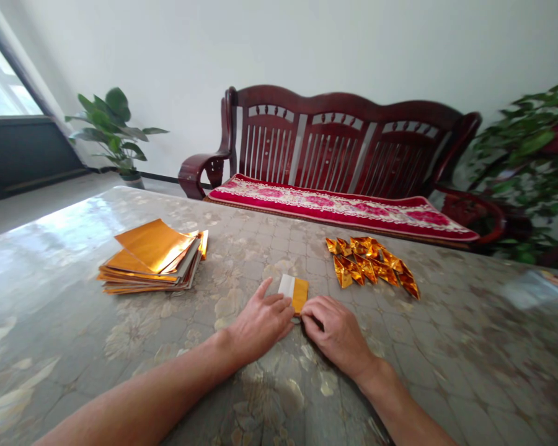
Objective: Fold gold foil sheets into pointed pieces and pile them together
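Observation:
A small folded sheet of gold foil paper [300, 293] lies on the table between my hands, one strip of it showing its pale back. My left hand [266, 313] rests with its fingers spread, the fingertips pressing on the sheet's left part. At the sheet's near right corner, my right hand [333, 327] pinches the edge between thumb and forefinger. To the left is a stack of flat gold foil sheets [151, 248], the top ones skewed. Several folded gold foil ingots [372, 260] sit in rows to the right.
A patterned cover lies over the table [242, 396]. Beyond its far edge stands a dark red wooden bench [330, 142] with a red floral cushion. A clear plastic bag [534, 290] lies at the right. Potted plants [116, 124] flank the bench.

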{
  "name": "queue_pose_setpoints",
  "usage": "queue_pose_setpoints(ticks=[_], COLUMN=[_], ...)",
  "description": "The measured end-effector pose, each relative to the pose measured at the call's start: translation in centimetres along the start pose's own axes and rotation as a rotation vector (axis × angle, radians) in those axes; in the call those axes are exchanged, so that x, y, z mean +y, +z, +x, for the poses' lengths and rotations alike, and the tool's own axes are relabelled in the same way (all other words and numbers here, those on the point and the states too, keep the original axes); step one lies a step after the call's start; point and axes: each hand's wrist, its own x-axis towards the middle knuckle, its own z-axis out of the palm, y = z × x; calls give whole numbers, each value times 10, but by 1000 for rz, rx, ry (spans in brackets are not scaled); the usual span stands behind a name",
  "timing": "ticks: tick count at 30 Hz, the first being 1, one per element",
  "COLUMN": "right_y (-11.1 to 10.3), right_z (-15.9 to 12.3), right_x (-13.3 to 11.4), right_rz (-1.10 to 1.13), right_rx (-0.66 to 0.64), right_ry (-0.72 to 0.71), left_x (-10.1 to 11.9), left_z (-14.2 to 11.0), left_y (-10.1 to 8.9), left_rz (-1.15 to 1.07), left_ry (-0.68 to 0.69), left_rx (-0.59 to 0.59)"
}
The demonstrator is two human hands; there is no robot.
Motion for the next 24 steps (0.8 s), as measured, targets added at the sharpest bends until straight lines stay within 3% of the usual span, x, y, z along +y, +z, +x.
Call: queue_pose_setpoints(ticks=[13, 18, 24], right_y=[-9, -5, -5], right_z=[1, -1, -7], right_x=[4, 2, -2], right_rz=[27, -16, -49], right_rx=[-46, -54, -76], right_ry=[-48, -77, -71], left_x=[-2, -2, 3], left_z=[0, -3, -13], left_y=[5, -1, -17], left_rz=[-20, -37, -28], left_ry=[26, 29, -94], left_rx=[106, 95, 5])
